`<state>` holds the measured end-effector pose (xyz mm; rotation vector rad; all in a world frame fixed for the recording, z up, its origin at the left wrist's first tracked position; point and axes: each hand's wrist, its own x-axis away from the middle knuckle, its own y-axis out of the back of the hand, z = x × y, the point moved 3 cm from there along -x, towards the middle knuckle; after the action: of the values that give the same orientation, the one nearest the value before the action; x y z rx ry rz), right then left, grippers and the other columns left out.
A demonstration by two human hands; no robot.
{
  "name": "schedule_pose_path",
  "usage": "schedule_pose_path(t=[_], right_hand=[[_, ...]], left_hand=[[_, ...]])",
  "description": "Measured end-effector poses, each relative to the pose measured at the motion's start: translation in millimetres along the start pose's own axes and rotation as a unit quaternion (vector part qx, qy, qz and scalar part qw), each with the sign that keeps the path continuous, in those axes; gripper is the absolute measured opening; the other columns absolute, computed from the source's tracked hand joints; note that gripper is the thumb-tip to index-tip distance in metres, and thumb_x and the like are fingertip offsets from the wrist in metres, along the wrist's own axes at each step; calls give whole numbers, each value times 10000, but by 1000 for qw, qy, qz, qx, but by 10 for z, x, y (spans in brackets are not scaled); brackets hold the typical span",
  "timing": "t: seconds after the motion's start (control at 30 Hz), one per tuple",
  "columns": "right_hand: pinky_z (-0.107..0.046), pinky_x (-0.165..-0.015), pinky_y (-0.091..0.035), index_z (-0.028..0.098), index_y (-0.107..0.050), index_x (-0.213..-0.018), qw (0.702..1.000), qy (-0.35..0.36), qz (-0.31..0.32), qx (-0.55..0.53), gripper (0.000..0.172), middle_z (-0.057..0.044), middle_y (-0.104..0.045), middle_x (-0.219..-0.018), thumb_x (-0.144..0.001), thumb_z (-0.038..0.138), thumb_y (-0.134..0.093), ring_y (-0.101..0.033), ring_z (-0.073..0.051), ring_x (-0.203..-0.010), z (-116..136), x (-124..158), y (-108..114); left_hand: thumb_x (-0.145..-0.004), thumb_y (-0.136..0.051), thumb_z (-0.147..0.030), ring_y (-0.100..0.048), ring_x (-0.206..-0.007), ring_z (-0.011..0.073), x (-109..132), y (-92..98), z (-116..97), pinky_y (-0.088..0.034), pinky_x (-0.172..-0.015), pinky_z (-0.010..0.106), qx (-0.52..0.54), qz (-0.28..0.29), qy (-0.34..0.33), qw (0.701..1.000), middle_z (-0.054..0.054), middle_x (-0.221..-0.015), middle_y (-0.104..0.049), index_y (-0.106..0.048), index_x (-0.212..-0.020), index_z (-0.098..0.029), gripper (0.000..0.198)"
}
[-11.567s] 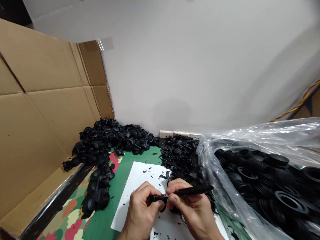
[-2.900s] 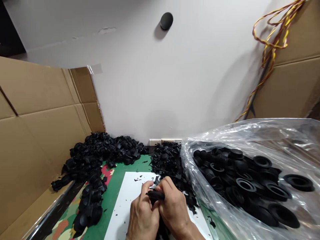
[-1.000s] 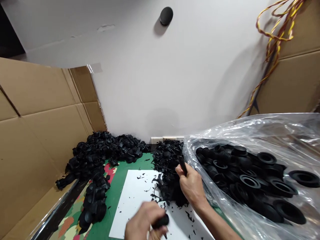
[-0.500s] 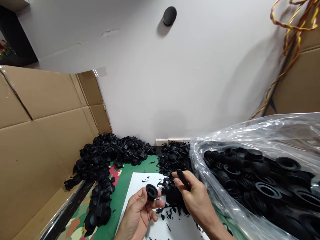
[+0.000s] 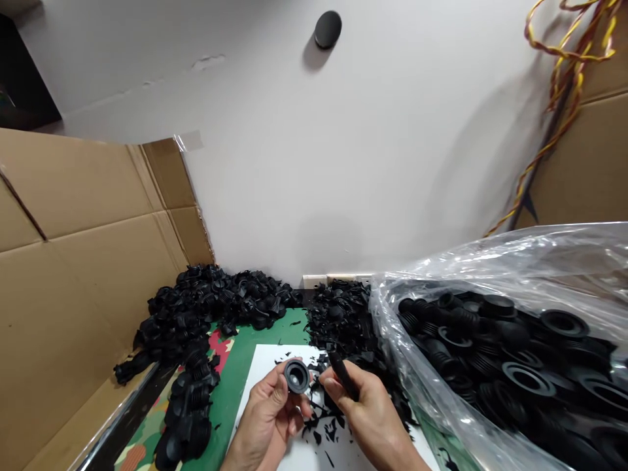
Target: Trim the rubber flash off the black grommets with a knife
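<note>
My left hand (image 5: 267, 415) is closed round a round black rubber boot (image 5: 297, 377), its open ringed end tilted up toward me. Between the thumb and fingers of my right hand (image 5: 370, 415) sits a slim black tool (image 5: 343, 375), gripped like a pen; its working tip cannot be made out. The tool is just right of the boot, with a small gap between them. Beneath both hands lies a white sheet (image 5: 251, 373), strewn with black rubber scraps (image 5: 330, 428).
On the right, a clear plastic bag (image 5: 387, 314) holds many black rubber boots (image 5: 527, 378). A heap of black rubber pieces (image 5: 235, 297) runs along the left and back, beside cardboard (image 5: 93, 275). More trimmings (image 5: 338, 314) are piled by the wall (image 5: 392, 163).
My right hand has come down and left, bringing the tool closer to the boot. The boot's opening now faces me more fully. The view has shifted slightly.
</note>
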<state>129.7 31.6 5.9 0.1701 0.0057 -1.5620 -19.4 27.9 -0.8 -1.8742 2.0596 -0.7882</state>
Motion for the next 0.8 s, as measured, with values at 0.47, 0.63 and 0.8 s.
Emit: schedule_pose_path(t=[0.47, 0.63, 0.8], right_hand=[[-285, -578, -349, 173, -577, -635, 1000, -26, -2, -5, 293, -18, -526, -629, -702, 451, -516, -463, -189, -616, -88, -57, 0], [-290, -588, -362, 158, -594, -636, 999, -42, -16, -25, 306, -20, -531, -622, -672, 454, -526, -472, -191, -618, -93, -61, 22], [-291, -589, -368, 152, -598, -639, 998, -52, -15, -43, 310, -18, -534, -618, -652, 456, -540, -474, -190, -617, -71, -63, 27]], left_hand=[[-626, -819, -272, -551, -512, 102, -142, -41, -61, -374, -414, 149, -24, -13, 22, 999, 59, -564, -660, -757, -929, -140, 336], [-654, -796, -221, -554, -519, 102, -154, -26, -29, -383, -393, 154, -31, -28, 30, 999, 59, -621, -647, -761, -856, -110, 233], [-660, -792, -212, -565, -526, 103, -160, -29, -24, -386, -385, 155, -31, -24, 33, 999, 63, -664, -648, -758, -868, -106, 236]])
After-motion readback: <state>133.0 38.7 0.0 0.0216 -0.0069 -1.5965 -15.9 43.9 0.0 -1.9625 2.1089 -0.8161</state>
